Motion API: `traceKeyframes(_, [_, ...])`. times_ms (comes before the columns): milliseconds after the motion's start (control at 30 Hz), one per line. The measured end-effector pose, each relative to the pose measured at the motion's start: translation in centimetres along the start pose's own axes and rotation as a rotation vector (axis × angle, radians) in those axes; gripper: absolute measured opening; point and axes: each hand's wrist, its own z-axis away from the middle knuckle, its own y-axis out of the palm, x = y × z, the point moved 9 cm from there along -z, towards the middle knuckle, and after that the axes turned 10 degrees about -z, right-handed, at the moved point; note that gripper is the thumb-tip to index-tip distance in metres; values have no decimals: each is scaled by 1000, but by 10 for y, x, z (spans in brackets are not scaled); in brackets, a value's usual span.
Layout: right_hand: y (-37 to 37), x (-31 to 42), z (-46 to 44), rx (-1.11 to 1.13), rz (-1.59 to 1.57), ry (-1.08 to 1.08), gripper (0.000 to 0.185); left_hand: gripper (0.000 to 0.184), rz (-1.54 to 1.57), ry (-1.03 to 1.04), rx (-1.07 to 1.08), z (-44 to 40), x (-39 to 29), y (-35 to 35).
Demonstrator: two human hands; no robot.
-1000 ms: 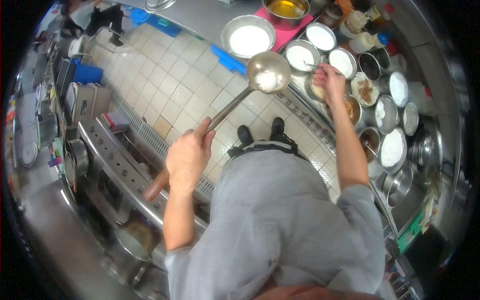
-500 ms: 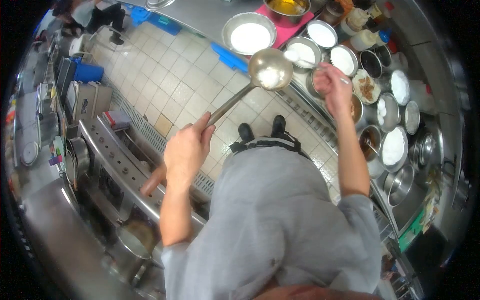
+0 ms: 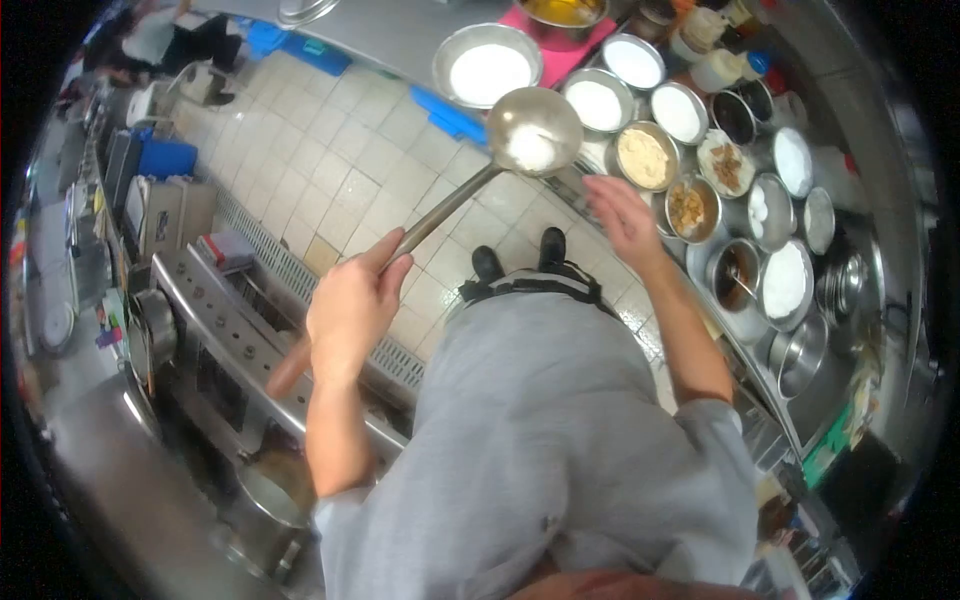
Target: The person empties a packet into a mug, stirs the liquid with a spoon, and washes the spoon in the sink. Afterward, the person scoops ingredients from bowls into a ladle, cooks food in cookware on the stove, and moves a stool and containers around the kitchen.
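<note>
My left hand (image 3: 355, 305) grips the handle of a long metal ladle (image 3: 445, 212), holding it level out in front of me. White powder (image 3: 532, 147) lies in the ladle's bowl. My right hand (image 3: 625, 222) is open with fingers stretched, beside the row of metal bowls and apart from the ladle. Nearest to it are a bowl of pale yellow powder (image 3: 644, 156) and a bowl of brown chunky food (image 3: 690, 208). Beyond these stand bowls of white powder (image 3: 598, 104). I cannot make out any spoon in my right hand.
A wide bowl of white powder (image 3: 488, 76) and a pot of yellow liquid (image 3: 562, 12) stand at the back counter. On my left runs a steel stove (image 3: 220, 320) with a pot (image 3: 275, 490). A person (image 3: 165, 40) is far off at upper left.
The spoon that my right hand held over a white powder bowl is gone from it. That hand has moved down and left and opened. The ladle has shifted slightly left.
</note>
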Motion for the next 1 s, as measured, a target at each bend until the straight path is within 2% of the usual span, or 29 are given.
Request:
traceKeyframes(100, [-6, 4, 8, -75, -23, 51, 25, 35, -59, -44, 58, 2, -8, 0])
traceKeyframes(167, [-24, 0, 9, -249, -412, 127, 23, 34, -61, -12, 42, 2, -12, 3])
traceKeyframes(200, [-37, 2, 10, -354, -425, 162, 25, 35, -59, 5, 5, 4, -15, -1])
traceKeyframes(233, [-45, -3, 14, -367, -422, 163, 25, 35, -57, 21, -33, 5, -18, -4])
traceKeyframes(300, [-91, -30, 36, -616, -476, 223, 26, 34, -66, 39, -22, 6, -22, -1])
traceKeyframes(333, [-102, -33, 43, -624, -473, 223, 26, 33, -70, 44, -10, 5, -23, 0])
traceKeyframes(400, [-124, -50, 63, -719, -356, 398, 26, 34, -73, 59, -2, 3, -30, -1])
traceKeyframes(600, [-126, -75, 80, -694, -296, 526, 26, 35, -130, 109, -11, -2, -44, 6])
traceKeyframes(733, [-111, -98, 72, -657, -335, 515, 27, 33, -177, 128, -10, -3, -49, 8])
traceKeyframes(1000, [-121, -107, 75, -801, -580, 627, 26, 33, -177, 112, 10, -5, -54, 6])
